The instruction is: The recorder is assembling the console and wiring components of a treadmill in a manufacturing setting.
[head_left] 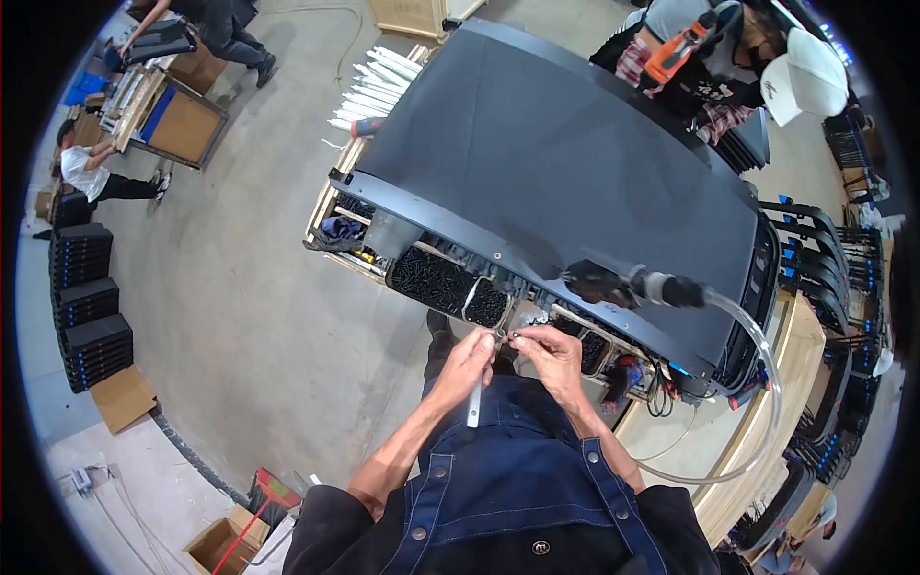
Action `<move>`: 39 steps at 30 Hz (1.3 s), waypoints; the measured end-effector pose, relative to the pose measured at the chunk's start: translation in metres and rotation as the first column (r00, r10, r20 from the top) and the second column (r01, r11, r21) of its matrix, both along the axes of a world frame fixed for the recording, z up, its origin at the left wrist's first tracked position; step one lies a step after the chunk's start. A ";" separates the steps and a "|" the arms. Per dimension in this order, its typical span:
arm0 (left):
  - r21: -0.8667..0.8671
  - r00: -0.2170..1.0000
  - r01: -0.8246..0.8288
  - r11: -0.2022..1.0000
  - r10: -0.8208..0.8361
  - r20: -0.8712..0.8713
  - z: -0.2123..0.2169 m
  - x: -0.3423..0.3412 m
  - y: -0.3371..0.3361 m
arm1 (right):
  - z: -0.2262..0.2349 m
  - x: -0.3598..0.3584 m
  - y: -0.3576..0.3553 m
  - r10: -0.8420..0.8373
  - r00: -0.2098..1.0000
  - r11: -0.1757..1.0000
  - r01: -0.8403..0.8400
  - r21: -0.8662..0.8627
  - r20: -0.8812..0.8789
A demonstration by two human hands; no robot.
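Just in front of my body, my left hand (pixel 467 362) is closed around a silver wrench (pixel 473 406), whose flat handle points down toward my apron. The wrench's head sits at my left fingertips. Beside it, my right hand (pixel 548 355) pinches a small dark piece, perhaps a bolt (pixel 516 334), close to the wrench head. I cannot tell whether the two touch. Beyond my hands lie trays of black screws (pixel 422 276) under the edge of a large dark grey panel (pixel 565 153).
A dark power tool (pixel 599 281) with a clear hose (pixel 771 383) hangs over the panel's near edge. Across the panel, a person in a white cap (pixel 805 77) stands by an orange drill (pixel 678 50). White tubes (pixel 379 86) lie at the far left corner. Stacked black parts (pixel 96 355) stand left.
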State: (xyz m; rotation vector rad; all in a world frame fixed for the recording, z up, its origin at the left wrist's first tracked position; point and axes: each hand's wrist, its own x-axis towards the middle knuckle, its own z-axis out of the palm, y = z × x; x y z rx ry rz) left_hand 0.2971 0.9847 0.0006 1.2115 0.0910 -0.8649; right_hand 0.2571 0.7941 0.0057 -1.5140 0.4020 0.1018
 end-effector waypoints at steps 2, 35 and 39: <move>0.037 0.994 0.024 0.999 -0.028 0.105 0.012 -0.013 -0.018 | 0.015 -0.008 -0.014 0.051 0.990 0.998 -0.044 -0.054 0.134; -0.403 0.817 -0.296 0.866 0.012 -0.576 -0.127 0.048 -0.128 | 0.110 0.099 -0.100 0.295 0.850 0.946 -0.193 -0.262 0.437; -0.506 0.828 -0.264 0.822 -0.076 -0.556 -0.147 0.075 -0.158 | 0.083 0.126 -0.097 0.244 0.847 0.935 -0.334 0.117 0.472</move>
